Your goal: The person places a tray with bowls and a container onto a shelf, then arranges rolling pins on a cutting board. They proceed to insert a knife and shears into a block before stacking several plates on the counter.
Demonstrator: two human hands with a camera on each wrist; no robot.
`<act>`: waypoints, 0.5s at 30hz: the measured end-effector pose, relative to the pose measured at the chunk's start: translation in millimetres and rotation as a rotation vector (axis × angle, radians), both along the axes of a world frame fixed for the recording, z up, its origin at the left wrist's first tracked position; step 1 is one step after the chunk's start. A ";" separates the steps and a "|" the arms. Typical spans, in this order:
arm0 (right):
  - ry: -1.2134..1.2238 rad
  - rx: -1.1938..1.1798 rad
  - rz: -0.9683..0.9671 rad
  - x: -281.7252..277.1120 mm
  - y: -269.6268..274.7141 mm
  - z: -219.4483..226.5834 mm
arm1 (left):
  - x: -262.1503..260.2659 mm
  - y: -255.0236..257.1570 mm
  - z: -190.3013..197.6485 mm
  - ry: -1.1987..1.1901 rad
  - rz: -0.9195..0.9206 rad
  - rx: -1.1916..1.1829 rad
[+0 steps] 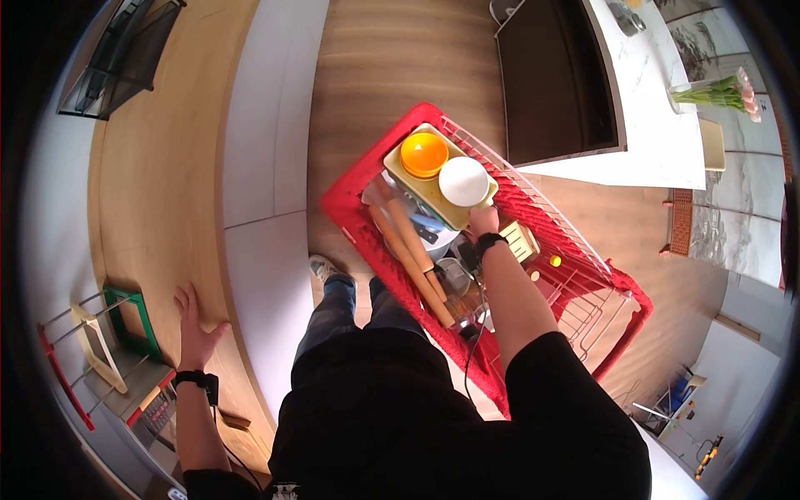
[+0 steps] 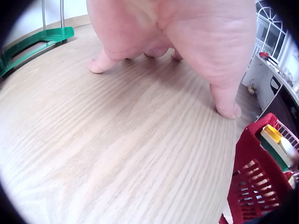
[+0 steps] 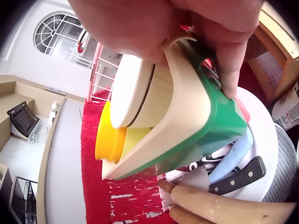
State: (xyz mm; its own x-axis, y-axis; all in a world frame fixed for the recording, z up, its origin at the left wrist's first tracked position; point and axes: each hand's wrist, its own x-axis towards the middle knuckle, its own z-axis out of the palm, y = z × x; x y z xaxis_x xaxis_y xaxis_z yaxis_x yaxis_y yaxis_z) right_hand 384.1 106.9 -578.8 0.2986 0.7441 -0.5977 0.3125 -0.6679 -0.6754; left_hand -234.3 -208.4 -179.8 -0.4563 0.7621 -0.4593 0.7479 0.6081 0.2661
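My right hand [image 1: 483, 222] grips one end of a rectangular tray [image 3: 187, 109], cream inside and green outside, with the fingers curled through its end handle. Stacked orange bowls [image 1: 424, 155] and a white bowl [image 1: 464, 182] sit in the tray. In the right wrist view the tray is tilted, over kitchen tools that include a black-handled knife [image 3: 238, 176]. Off to the left, my left hand [image 1: 197, 333] rests on the wooden countertop [image 2: 126, 140], its fingertips and thumb touching the surface and nothing held.
Beneath the tray stands a red cart basket [image 1: 348, 193] with wire sides. Wooden rolling pins [image 1: 402, 257] and a slotted wooden block [image 1: 520, 242] lie in it. A rack with a green frame [image 1: 133, 325] stands on the countertop, near a dark wire stand [image 1: 117, 58]. A white counter [image 1: 642, 125] is at right.
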 end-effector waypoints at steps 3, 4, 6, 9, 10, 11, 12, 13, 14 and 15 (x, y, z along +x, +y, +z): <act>0.056 0.039 -0.020 -13.0 -12.8 86.6 | -3.9 -2.2 -4.6 0.005 -0.004 0.004; 0.048 0.057 -0.027 -27.8 -16.9 143.3 | -4.8 -4.0 -5.5 0.021 -0.019 -0.005; -0.020 0.026 -0.066 -25.5 -23.8 175.4 | -6.0 -4.5 -6.1 0.010 -0.015 0.008; -0.111 0.048 -0.052 -15.0 -40.3 221.5 | -2.0 -0.9 -1.4 0.002 -0.002 -0.002; -0.176 0.049 -0.014 -5.9 -44.2 229.7 | -1.6 3.3 1.1 0.011 -0.001 -0.018; -0.195 0.131 0.011 -7.1 -49.4 251.7 | -2.5 4.4 1.2 0.015 0.019 -0.003; -0.209 0.209 0.042 -10.2 -57.0 276.1 | -3.8 0.9 -0.5 0.012 -0.001 -0.007; -0.096 0.268 0.071 -6.2 -64.8 286.6 | -6.6 -4.9 -1.8 0.013 -0.016 -0.014; 0.023 0.320 0.102 -2.6 -70.2 297.5 | -8.1 -5.6 -0.1 0.001 -0.009 -0.054; 0.074 0.283 0.131 -8.2 -76.5 320.4 | -8.8 -5.0 2.0 -0.009 0.001 -0.096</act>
